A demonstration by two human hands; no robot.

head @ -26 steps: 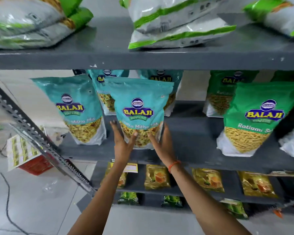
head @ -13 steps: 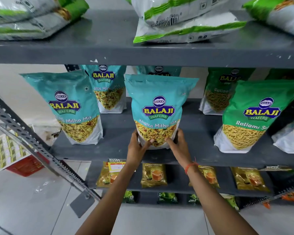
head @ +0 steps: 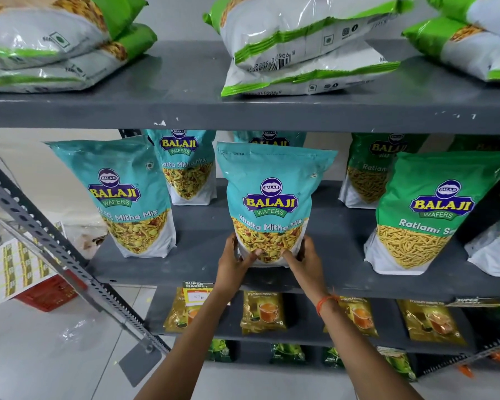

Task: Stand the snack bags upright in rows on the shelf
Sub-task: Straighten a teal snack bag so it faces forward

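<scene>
The grey shelf (head: 341, 255) carries the snack bags in rows. The teal bag (head: 267, 203), marked Balaji Wafers Khatta Mitha Mix, stands upright at the front edge, centre of view; its lower panel shows yellow mix above a white base. A second teal bag (head: 127, 197) stands at 9 o'clock from it, well apart. A green bag (head: 427, 215), marked Ratlami, stands at 3 o'clock. Further teal and green bags stand in the back row at 12 o'clock.

My left hand (head: 233, 264) and my right hand (head: 305, 262) each hold a closed grip on the base of the teal bag, thumbs across its front, one hand at each lower corner. An orange thread (head: 325, 303) circles my right wrist.

Compared with one second ago, the teal bag is further right along the shelf: it then stood near the left teal bag and covered the back-row bags. My hands have moved with it and now clasp its sides.

The green bag's label is cut short at the right. The back-row tops are hidden by the upper shelf (head: 243, 111). My fingers behind the bag are not visible.
</scene>
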